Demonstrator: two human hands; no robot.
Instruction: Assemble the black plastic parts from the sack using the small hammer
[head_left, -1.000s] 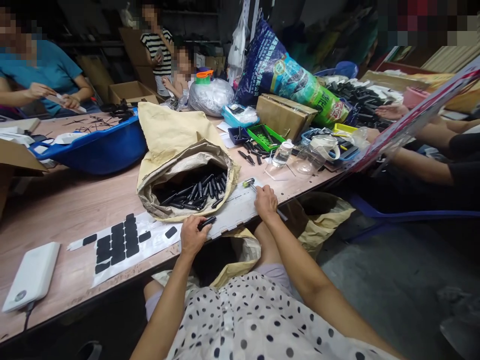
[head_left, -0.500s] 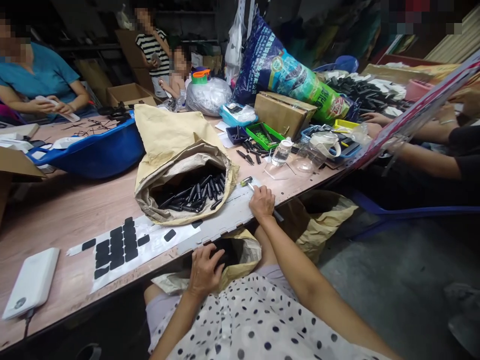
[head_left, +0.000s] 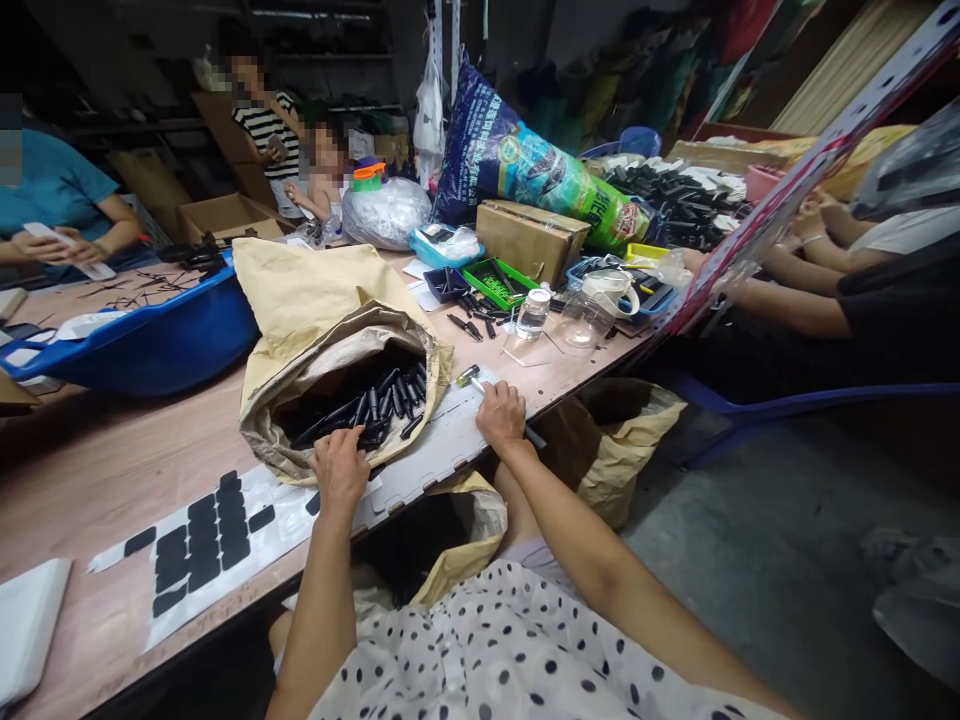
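Note:
My left hand (head_left: 341, 462) reaches over the near rim of an open paper sack (head_left: 281, 285) on the table. Its fingers are slightly bent, fingertips at the black pen-shaped pieces (head_left: 386, 400) inside; nothing shows in its grasp. My right hand (head_left: 501, 412) is closed around a small hammer (head_left: 477, 384) with a light shaft, a yellowish and dark head and a dark handle end. It rests at the table edge, over a grey board (head_left: 405, 478). A white sheet with black rounded stickers (head_left: 202, 540) lies left of my left hand. Another open paper sack (head_left: 480, 510) stands at my lap.
A blue basin (head_left: 165, 345) stands to the left, near a white power-bank-like box (head_left: 34, 620). Beyond the board are a green tray (head_left: 499, 285), a small bottle (head_left: 532, 313), a clear jug (head_left: 589, 315) and a carton (head_left: 525, 240). Co-workers sit left and right.
My left hand has risen from the sack at my lap to the mouth of the sack on the table. My right hand keeps hold of the hammer. The view has shifted slightly.

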